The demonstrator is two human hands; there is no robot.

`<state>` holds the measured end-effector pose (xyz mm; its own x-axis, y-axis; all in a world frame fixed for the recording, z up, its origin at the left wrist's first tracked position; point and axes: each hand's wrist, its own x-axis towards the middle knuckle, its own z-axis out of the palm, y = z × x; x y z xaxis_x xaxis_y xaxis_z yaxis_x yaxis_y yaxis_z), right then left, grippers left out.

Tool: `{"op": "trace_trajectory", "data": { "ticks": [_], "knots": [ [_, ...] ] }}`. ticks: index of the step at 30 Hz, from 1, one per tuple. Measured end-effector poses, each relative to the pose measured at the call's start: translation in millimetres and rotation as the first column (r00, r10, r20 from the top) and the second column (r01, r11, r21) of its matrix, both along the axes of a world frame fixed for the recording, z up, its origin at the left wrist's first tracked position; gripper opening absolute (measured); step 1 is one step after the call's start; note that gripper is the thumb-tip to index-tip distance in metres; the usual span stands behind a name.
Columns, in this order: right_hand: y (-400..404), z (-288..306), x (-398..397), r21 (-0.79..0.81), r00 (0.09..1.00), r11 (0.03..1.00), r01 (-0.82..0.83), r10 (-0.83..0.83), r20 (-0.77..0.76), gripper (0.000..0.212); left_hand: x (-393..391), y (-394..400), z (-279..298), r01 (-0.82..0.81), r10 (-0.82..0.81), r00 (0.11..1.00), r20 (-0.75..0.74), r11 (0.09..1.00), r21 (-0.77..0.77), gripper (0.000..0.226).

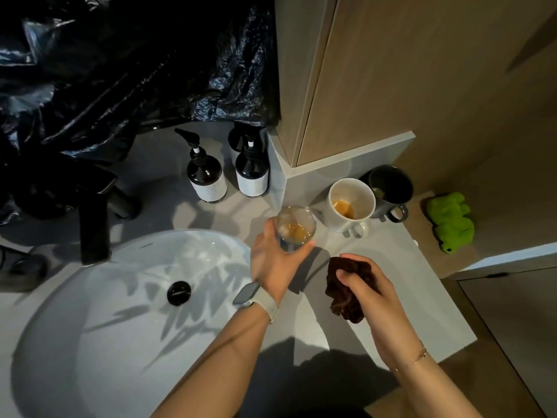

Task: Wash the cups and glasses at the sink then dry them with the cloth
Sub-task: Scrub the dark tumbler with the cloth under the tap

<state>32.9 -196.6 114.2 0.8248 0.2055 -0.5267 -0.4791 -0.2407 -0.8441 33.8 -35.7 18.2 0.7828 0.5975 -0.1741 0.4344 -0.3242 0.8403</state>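
My left hand (272,260) grips a clear glass (295,227) with a little amber liquid in it, just right of the white sink basin (90,297). My right hand (366,285) holds a dark brown cloth (346,289) above the grey counter (391,267). A white mug (351,203) with brown dregs stands behind the glass. Beside it, further right, stands a dark grey mug (390,191) with something pale at its bottom.
A black faucet (93,221) rises at the basin's back left, and a black drain plug (179,292) sits in the basin. Two dark pump bottles (206,176) (251,171) stand behind. Black plastic sheeting (120,70) hangs above. A green toy (450,220) lies right of the counter.
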Motion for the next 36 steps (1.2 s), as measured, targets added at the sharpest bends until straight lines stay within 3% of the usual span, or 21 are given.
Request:
{"op": "trace_trajectory", "data": {
  "ticks": [4,6,10,14,19,26,30,36],
  "knots": [
    [14.7,7.8,-14.7,0.010,0.998,0.998,-0.060,0.060,0.027,0.021,-52.9,20.1,8.9,-0.126,0.141,0.987,0.076,0.977,-0.170,0.055],
    [29.5,10.8,-23.4,0.030,0.995,0.995,-0.093,0.092,0.031,0.021,-81.1,35.2,9.8,-0.157,0.177,0.979,0.102,0.971,-0.178,0.053],
    [71.9,8.8,-40.1,0.059,0.985,0.984,-0.171,0.171,-0.001,0.019,-131.7,72.5,11.3,-0.223,0.266,0.954,0.142,0.939,-0.261,0.068],
    [121.6,1.4,-56.4,0.113,0.965,0.961,-0.253,0.259,-0.035,0.020,-173.9,115.0,2.8,-0.224,0.313,0.936,0.160,0.882,-0.414,0.070],
    [176.6,-20.6,-72.7,0.076,0.951,0.951,-0.300,0.304,-0.049,0.019,-200.3,167.3,-20.2,-0.230,0.338,0.929,0.154,0.849,-0.475,0.067],
    [222.3,-45.6,-72.8,-0.024,0.896,0.900,-0.436,0.431,-0.106,0.013,-199.5,209.2,-45.4,-0.195,0.253,0.962,0.106,0.902,-0.384,0.062],
    [243.0,-64.8,-58.2,-0.126,0.878,0.869,-0.479,0.476,-0.054,0.007,-197.2,216.0,-48.8,-0.163,0.216,0.970,0.111,0.919,-0.360,0.067],
    [255.1,-70.7,-44.7,-0.154,0.791,0.780,-0.606,0.611,-0.019,0.035,-193.9,215.8,-47.8,-0.135,0.193,0.973,0.128,0.921,-0.365,0.066]
  ]
}}
